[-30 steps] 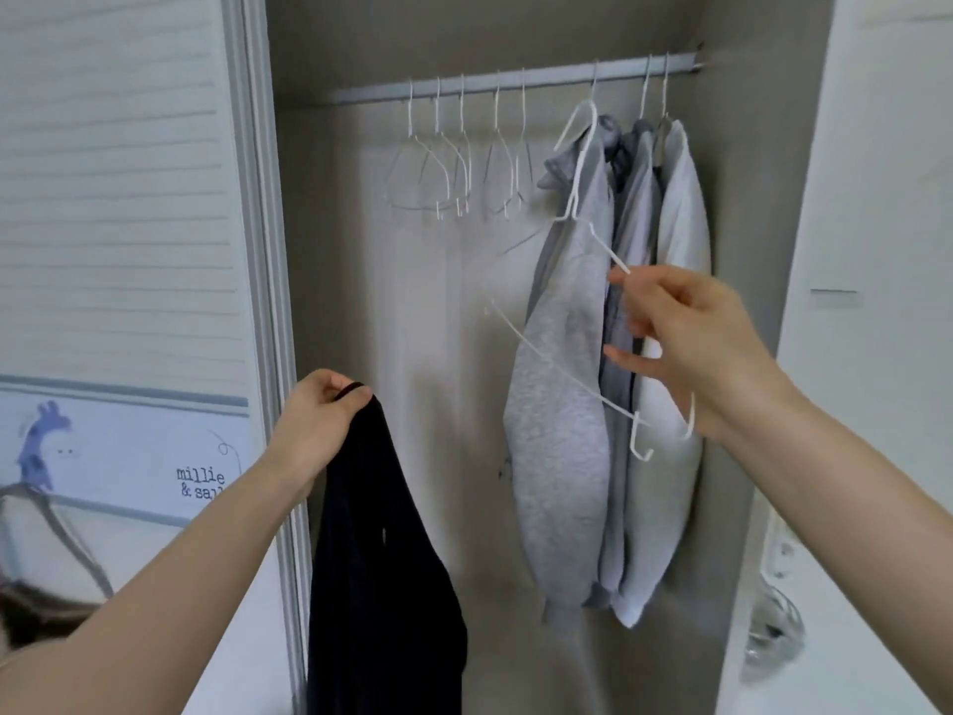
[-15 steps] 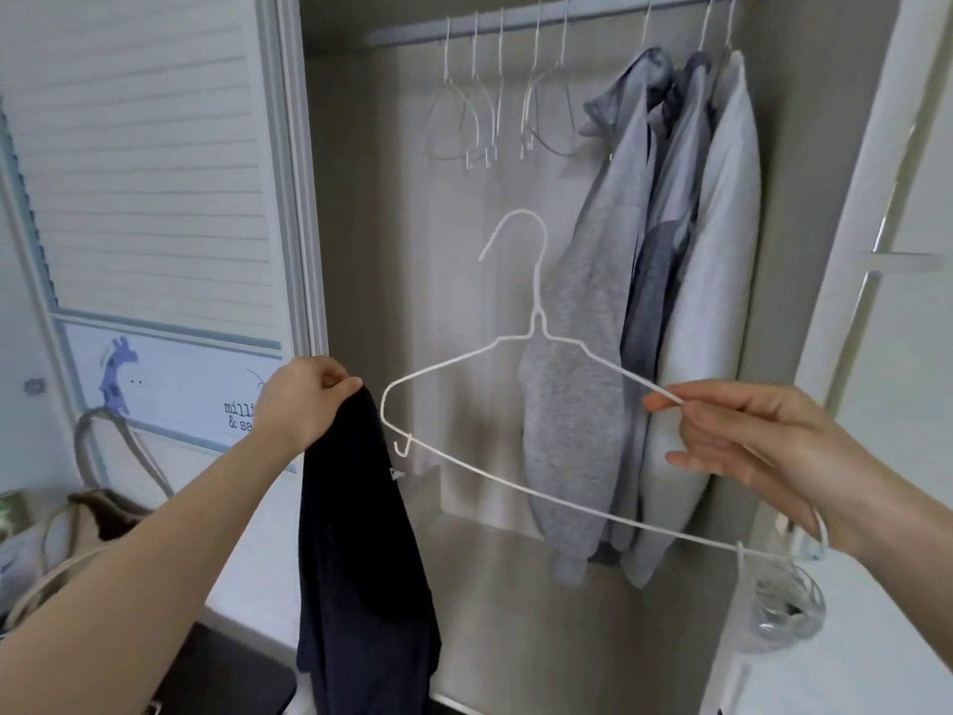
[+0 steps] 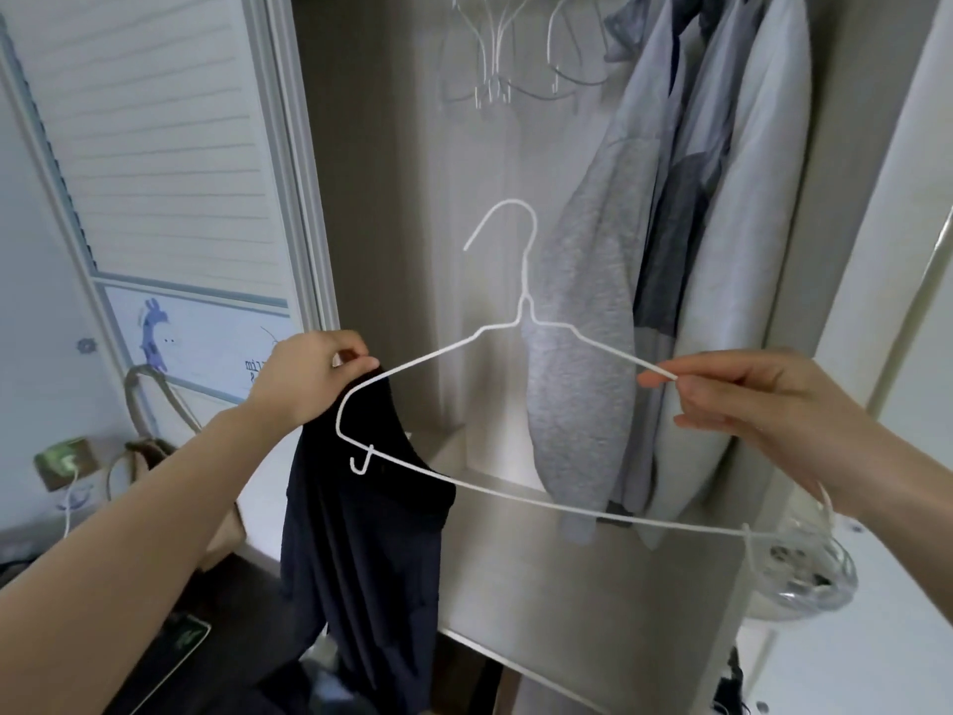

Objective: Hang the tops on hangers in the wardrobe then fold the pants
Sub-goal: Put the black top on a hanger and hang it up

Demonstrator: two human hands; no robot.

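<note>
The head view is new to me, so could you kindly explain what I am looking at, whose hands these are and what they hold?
There is no machine here: a person wears one wide-angle camera on the head, looking forward and down, so both bare arms reach in from the bottom of the picture. The left hand grips the top of a dark top, which hangs down from it. The right hand pinches one shoulder of a white wire hanger, held upright beside the top; the top is not on it yet. Behind stands an open wardrobe with grey tops already hanging on the right and empty hangers above. A bag leans at lower left.
</note>
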